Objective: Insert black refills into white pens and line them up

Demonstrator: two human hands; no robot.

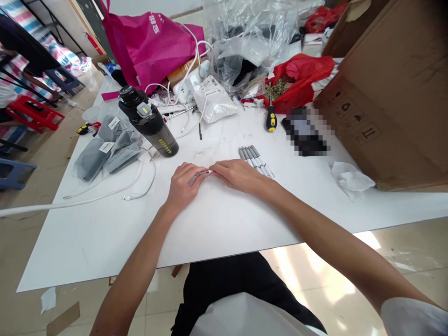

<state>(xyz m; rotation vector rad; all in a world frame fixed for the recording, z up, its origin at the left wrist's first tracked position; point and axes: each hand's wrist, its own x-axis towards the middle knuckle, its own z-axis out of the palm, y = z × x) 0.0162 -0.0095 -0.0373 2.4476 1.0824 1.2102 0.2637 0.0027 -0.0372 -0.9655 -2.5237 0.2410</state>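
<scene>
Over the white table (224, 219), my left hand (182, 183) is closed on a slim grey and white pen (201, 173). My right hand (236, 173) pinches the pen's other end, its fingertips close against those of the left. Much of the pen is hidden by the fingers. Several similar grey and white pens (255, 159) lie side by side just beyond my right hand, partly covered by it. A black cap-like stick (200, 131) lies farther back, apart from both hands.
A dark bottle (150, 123) stands behind my left hand, near bagged grey items (94, 156) and white cables (140, 179). Beyond lie a white parcel (215, 100), a screwdriver (271, 119) and a red bag (301, 81). A cardboard box (392, 107) stands at right.
</scene>
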